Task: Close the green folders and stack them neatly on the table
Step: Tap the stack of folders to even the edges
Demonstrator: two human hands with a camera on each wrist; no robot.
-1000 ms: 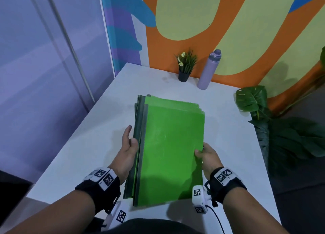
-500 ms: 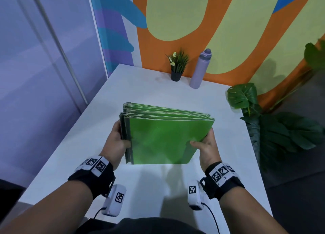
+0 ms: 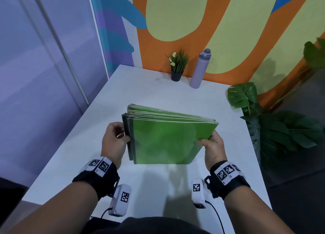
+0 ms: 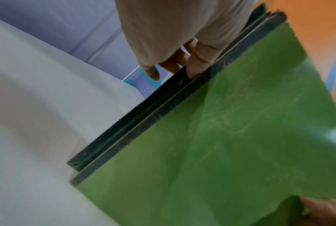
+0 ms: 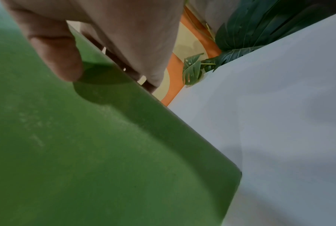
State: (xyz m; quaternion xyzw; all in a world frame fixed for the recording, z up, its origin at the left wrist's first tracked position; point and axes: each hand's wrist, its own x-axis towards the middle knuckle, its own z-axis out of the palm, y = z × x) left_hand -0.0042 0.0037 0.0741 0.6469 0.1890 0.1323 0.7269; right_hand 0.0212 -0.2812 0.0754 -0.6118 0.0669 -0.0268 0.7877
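Observation:
Several closed green folders (image 3: 165,140) form one stack that stands tilted on its lower edge on the white table (image 3: 146,93), front cover facing me. My left hand (image 3: 114,138) grips the dark spine side, fingers curled behind the stack (image 4: 217,145). My right hand (image 3: 211,145) holds the open-edge side, thumb lying on the front cover (image 5: 85,137) and fingers hidden behind. The far covers and the stack's lower edge are partly hidden.
A small potted plant (image 3: 177,66) and a lilac bottle (image 3: 199,70) stand at the table's far edge against the painted wall. Large-leaved plants (image 3: 281,128) crowd the right side. A glass partition (image 3: 44,75) runs along the left.
The stack lay flat on the table a second ago. Both hands have tipped it up onto its lower edge, and it now stands slightly steeper than half a second ago.

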